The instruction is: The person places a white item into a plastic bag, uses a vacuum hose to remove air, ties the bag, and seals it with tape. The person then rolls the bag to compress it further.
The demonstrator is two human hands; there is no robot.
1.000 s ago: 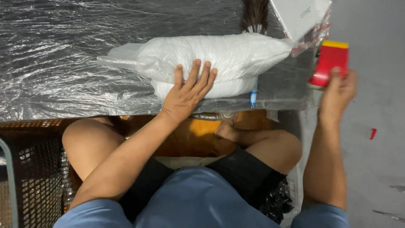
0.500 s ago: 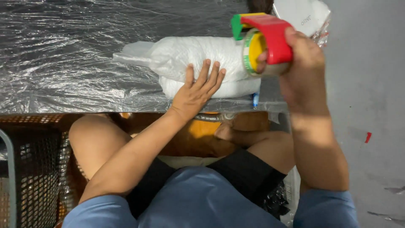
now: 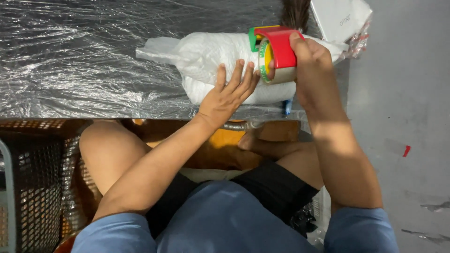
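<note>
A white plastic-wrapped bundle (image 3: 211, 56) lies on a surface covered with clear plastic film (image 3: 70, 61). My left hand (image 3: 227, 93) rests flat on the bundle's near side, fingers spread. My right hand (image 3: 311, 65) grips a red and green tape dispenser (image 3: 276, 51) with a roll of tape, held over the bundle's right end, close to the left fingertips.
A black mesh basket (image 3: 33, 187) stands at the lower left. A white box (image 3: 340, 16) sits at the top right beside a dark brush-like tuft (image 3: 295, 14). Grey floor (image 3: 403, 117) runs along the right, with a small red scrap (image 3: 406, 151). My bare knees sit below the surface's edge.
My right hand has brought the tape dispenser from the far right, over the floor, leftward and onto the bundle's right end. The left hand has stayed on the bundle.
</note>
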